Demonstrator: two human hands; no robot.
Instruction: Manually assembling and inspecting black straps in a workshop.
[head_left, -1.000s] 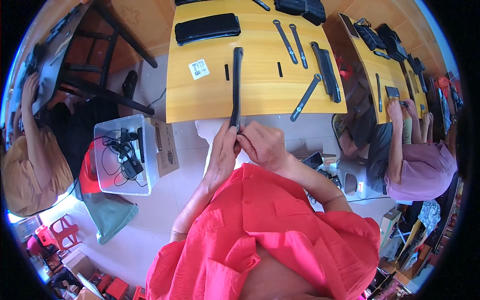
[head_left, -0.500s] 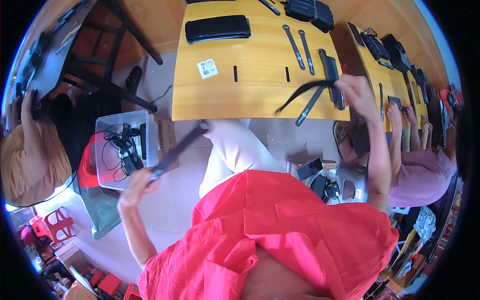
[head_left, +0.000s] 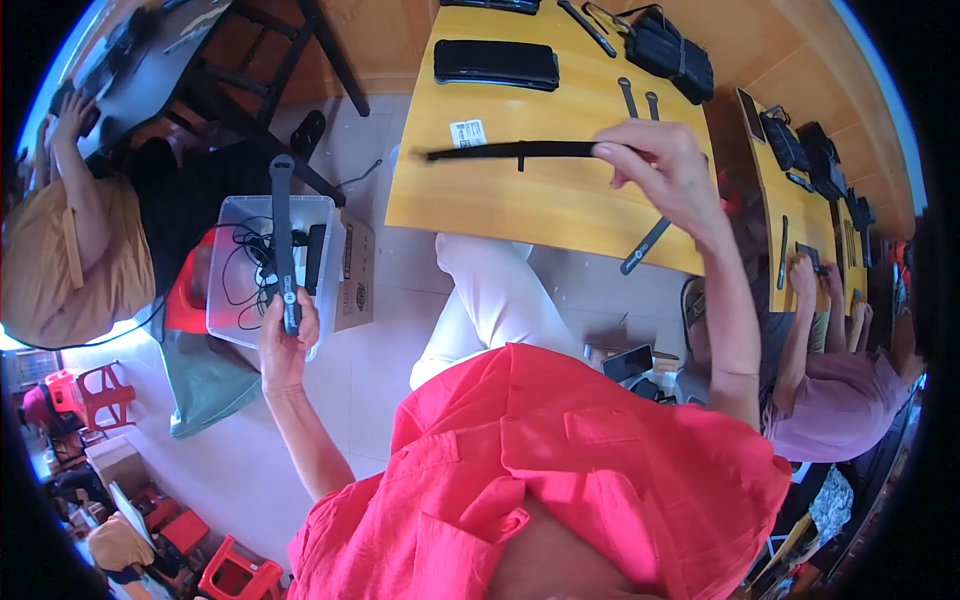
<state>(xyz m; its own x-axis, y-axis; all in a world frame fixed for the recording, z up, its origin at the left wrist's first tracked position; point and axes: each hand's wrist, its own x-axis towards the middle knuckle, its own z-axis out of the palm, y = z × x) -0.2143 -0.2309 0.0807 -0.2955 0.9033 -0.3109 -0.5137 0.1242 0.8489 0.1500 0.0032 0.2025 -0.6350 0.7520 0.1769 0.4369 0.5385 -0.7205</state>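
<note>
Black rubbery strap (head_left: 283,240), long and narrow, stands almost upright in the left hand (head_left: 284,335), whose fingers are wrapped tight round its lower end, so the free length rises over the clear plastic bin (head_left: 232,215) of tangled black cables on the floor at the person's left, probably held out there because that bin takes such pieces. The right hand (head_left: 665,170) is raised over the yellow wooden tabletop (head_left: 520,205), thumb and fingertips pinched together on the right end of a second long black strap (head_left: 510,151), which stretches leftward, level and clear of the wood, as if drawn taut for a look along it. Beyond it, at the far side of the table, lie a flat black rectangular case (head_left: 496,63) and a black pouch (head_left: 668,52); a short dark strap piece (head_left: 645,245) lies at the near edge. A brown cardboard box (head_left: 354,275) stands just right of the bin.
</note>
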